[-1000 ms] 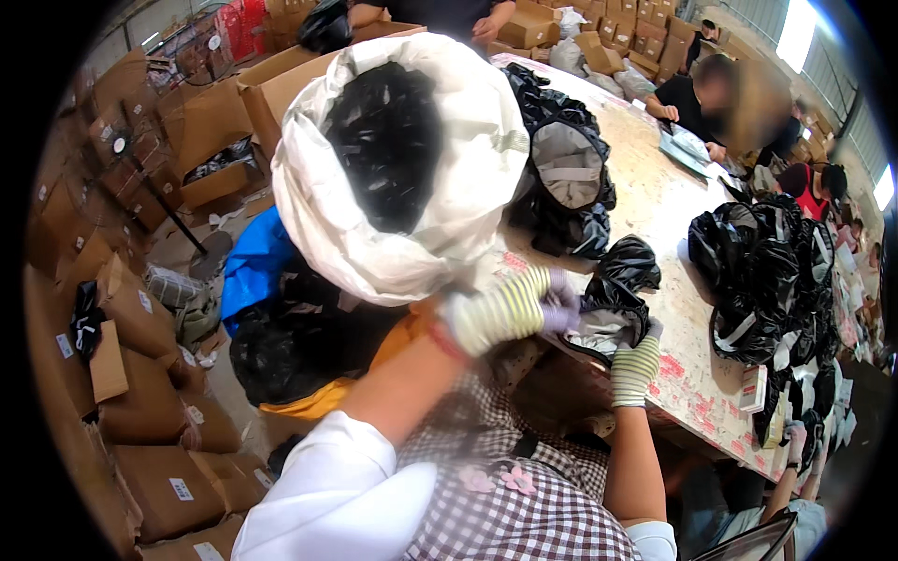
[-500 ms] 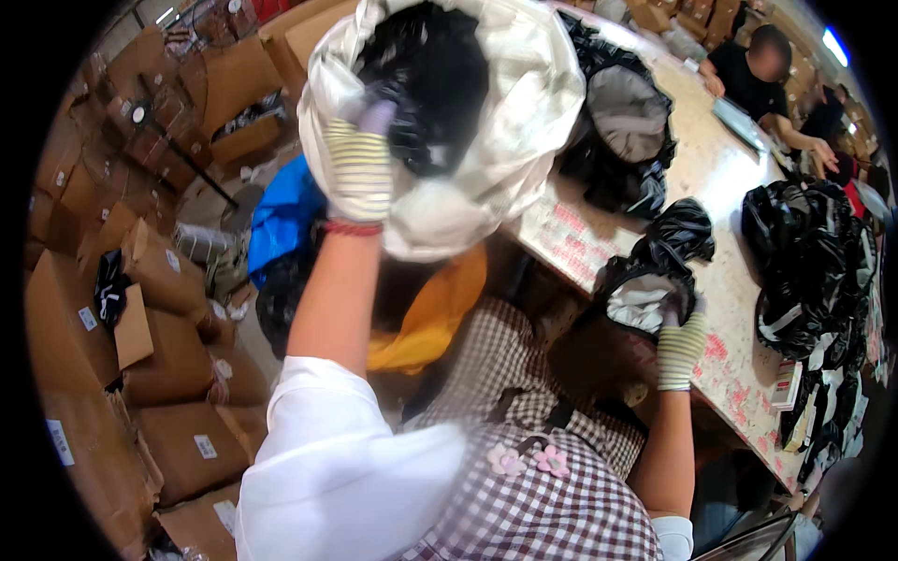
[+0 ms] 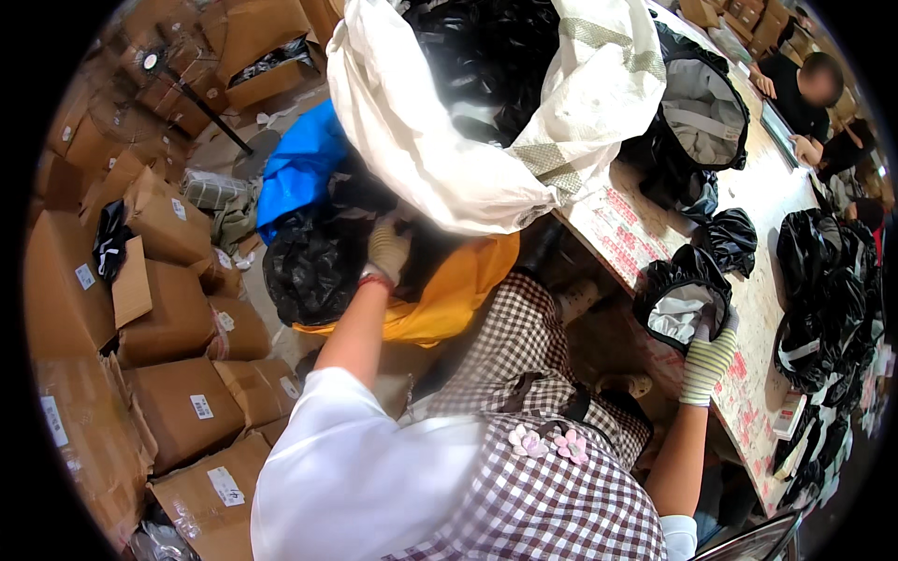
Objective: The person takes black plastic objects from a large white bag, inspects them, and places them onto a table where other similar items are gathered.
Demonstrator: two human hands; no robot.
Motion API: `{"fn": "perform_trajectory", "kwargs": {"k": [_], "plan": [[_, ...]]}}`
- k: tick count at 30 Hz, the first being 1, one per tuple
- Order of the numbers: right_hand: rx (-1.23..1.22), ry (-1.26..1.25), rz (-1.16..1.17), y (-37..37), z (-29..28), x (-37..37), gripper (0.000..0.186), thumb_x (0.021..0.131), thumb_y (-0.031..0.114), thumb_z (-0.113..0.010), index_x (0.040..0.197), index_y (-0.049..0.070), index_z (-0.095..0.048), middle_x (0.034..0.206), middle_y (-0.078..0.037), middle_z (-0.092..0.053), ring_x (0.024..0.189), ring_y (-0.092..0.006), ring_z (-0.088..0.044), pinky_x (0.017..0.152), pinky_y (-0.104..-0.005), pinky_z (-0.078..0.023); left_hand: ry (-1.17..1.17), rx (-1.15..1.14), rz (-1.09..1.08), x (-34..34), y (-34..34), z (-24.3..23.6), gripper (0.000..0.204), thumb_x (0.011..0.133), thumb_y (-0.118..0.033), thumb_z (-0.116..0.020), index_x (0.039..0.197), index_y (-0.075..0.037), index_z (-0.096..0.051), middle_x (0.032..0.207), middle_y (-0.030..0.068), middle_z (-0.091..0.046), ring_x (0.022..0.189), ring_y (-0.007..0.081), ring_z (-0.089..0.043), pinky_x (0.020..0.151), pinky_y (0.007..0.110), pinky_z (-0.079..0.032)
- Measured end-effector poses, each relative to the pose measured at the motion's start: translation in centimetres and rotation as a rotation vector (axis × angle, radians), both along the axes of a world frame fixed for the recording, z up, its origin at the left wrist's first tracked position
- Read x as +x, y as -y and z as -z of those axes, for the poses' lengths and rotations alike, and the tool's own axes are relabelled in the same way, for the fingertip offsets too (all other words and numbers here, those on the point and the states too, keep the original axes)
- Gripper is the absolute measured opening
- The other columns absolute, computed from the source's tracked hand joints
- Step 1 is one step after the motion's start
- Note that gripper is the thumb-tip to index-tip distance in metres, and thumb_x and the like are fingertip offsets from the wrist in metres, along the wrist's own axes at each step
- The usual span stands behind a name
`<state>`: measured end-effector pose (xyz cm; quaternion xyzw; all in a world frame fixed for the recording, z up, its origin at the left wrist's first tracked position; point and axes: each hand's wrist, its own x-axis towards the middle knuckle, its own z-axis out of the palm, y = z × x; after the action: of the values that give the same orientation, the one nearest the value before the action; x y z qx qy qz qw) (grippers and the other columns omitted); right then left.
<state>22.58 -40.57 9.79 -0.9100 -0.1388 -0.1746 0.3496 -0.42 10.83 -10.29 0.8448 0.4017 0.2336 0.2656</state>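
My left hand [image 3: 388,248], in a striped knit glove, reaches into an orange sack [image 3: 468,290] beside glossy black material [image 3: 313,280]. Its fingertips are lost in shadow, so I cannot make out a grip. At the table's near edge my right hand [image 3: 708,366], gloved alike, grips the rim of a glossy black pouch-like piece [image 3: 687,257], its thumb inside the round opening with the white lining. A similar black piece with a grey lining [image 3: 702,112] lies farther up the table. A large white woven sack [image 3: 449,178] holding black glossy pieces stands beyond my left hand.
The pale table [image 3: 608,224] runs along my right, with a pile of black pieces [image 3: 814,290] on its far side. Cardboard boxes [image 3: 173,402] crowd the left. A blue sack [image 3: 299,159] and a stand with a round base [image 3: 253,154] are nearby. Another person [image 3: 795,89] sits across the table.
My left hand has come down from the mouth of the white sack to the orange sack. The white sack appears farther away and right. My right hand keeps its hold on the black pouch-like piece.
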Motion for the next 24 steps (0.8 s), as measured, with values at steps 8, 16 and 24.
{"fn": "perform_trajectory", "kwargs": {"k": [8, 16, 24], "plan": [[0.085, -0.006, -0.087, -1.3, 0.1, 1.1, 0.033, 0.099, 0.021, -0.061, 0.125, 0.001, -0.059, 0.111, -0.019, -0.07, 0.1, -0.0296, -0.068, 0.089, -0.0382, -0.052, 0.274, -0.698, 0.443, 5.7, -0.6, 15.8, 0.039, 0.104, -0.024, -0.043, 0.139, -0.01, -0.054, 0.14, 0.0135, -0.057, 0.125, 0.0277, -0.055, 0.105, 0.038, -0.043], [0.041, -0.031, -0.074, -1.0, -0.8, 0.3, 0.034, 0.094, 0.013, -0.062, 0.124, -0.002, -0.059, 0.109, -0.02, -0.07, 0.097, -0.0292, -0.069, 0.087, -0.0369, -0.053, 0.669, -0.432, -0.09, -3.1, 4.6, -6.1, 0.022, 0.094, -0.021, -0.065, 0.097, 0.001, -0.066, 0.088, 0.0126, -0.066, 0.079, 0.0187, -0.06, 0.071, 0.031, -0.047], [-0.05, 0.048, -0.07, -0.6, -0.9, 0.4, 0.04, 0.085, 0.01, -0.066, 0.123, 0.003, -0.059, 0.103, -0.02, -0.068, 0.093, -0.0352, -0.067, 0.084, -0.0418, -0.053, 0.128, -0.745, 1.166, -4.0, 21.2, -20.7, 0.049, 0.073, -0.005, -0.084, 0.054, -0.007, -0.039, 0.089, 0.0079, -0.067, 0.086, 0.0179, -0.063, 0.078, 0.031, -0.049]]}}
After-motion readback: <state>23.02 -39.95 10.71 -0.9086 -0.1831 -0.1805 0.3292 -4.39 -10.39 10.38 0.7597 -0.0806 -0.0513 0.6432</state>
